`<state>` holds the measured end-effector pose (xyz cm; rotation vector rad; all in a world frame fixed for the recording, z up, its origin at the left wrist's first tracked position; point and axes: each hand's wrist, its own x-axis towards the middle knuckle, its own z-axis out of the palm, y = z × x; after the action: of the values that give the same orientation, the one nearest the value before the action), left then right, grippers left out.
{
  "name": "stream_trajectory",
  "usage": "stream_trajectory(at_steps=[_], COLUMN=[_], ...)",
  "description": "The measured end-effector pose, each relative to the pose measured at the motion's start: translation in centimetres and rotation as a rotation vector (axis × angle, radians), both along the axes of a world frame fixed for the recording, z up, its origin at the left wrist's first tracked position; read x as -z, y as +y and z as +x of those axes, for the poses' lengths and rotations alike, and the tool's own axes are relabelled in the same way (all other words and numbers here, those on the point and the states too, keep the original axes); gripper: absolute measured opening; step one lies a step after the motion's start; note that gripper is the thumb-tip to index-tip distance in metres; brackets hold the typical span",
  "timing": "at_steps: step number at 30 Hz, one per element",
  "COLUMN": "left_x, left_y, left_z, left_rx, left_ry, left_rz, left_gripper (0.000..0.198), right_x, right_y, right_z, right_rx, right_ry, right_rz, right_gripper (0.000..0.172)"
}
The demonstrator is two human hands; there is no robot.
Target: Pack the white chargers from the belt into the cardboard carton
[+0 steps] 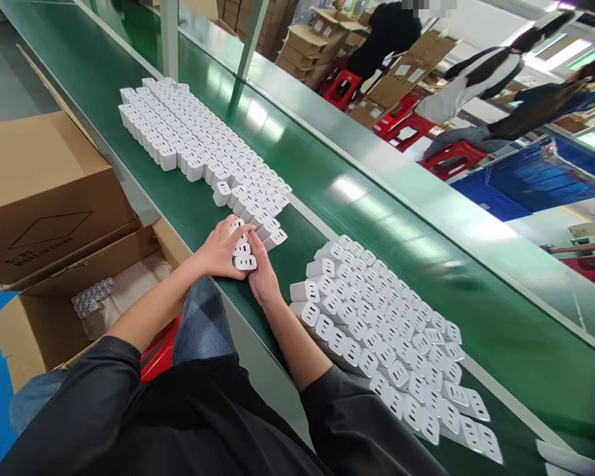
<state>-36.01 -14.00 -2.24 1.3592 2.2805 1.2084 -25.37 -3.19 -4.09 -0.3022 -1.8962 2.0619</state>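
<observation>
While they meet at the near edge of the green belt [297,158], the left hand [221,251] and right hand [264,272] clasp a short stack of white chargers [243,258] (seemingly three) between curled fingers, just beside a long charger block [203,142].

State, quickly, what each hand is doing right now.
Left hand: closed over small white plastic charger blocks.
Right hand: pressed against the same blocks; grip unclear.
</observation>
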Motion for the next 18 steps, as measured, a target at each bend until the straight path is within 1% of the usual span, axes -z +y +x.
stream_trajectory(at_steps=[1,2,4,6,7,9,11,12,14,16,18], left_x=[0.1,0.1,0.5,1.2,1.7,2.9,4.2,4.8,6.0,7.3,9.1], left_y=[-0.5,-1.1,-3.1,-5.7,-7.2,-9.9,-12.3,-13.4,-15.3,-17.2,-19.2], left_z=[0.0,0.1,0.7,1.7,2.3,3.6,4.7,5.1,5.7,6.2,6.7], left_rx=[-0.008,-0.011,-0.027,-0.107,-0.174,-0.306,-0.384,-0.408,-0.456,-0.526,-0.621], left_ry=[-0.101,-0.243,-0.614,-0.946,-1.043,-1.105,-1.107,-1.112,-1.129,-1.134,-1.128], left_rz=[0.087,0.196,0.463,0.735,0.848,0.988,1.030,1.041,1.076,1.124,1.159], left_gripper=[0.099,0.100,0.103,0.102,0.100,0.096,0.095,0.095,0.097,0.096,0.094], right_x=[-0.5,-1.0,-1.8,-2.3,-2.4,-2.5,-2.5,-2.4,-2.0,-0.8,1.4], right_y=[-0.2,-0.3,-0.9,-1.8,-2.4,-3.9,-6.0,-7.2,-10.2,-13.6,-17.2], right_z=[0.2,0.5,1.3,2.1,2.5,3.1,3.2,3.0,1.9,0.2,-1.8], right_rx=[-0.002,-0.006,-0.029,-0.072,-0.103,-0.169,-0.230,-0.259,-0.309,-0.366,-0.429], right_ry=[0.029,0.068,0.140,0.167,0.154,0.105,0.073,0.070,0.074,0.051,-0.019], right_rz=[0.007,0.024,0.103,0.241,0.327,0.492,0.614,0.648,0.672,0.671,0.642], right_gripper=[0.072,0.069,0.061,0.057,0.056,0.055,0.050,0.050,0.054,0.063,0.068])
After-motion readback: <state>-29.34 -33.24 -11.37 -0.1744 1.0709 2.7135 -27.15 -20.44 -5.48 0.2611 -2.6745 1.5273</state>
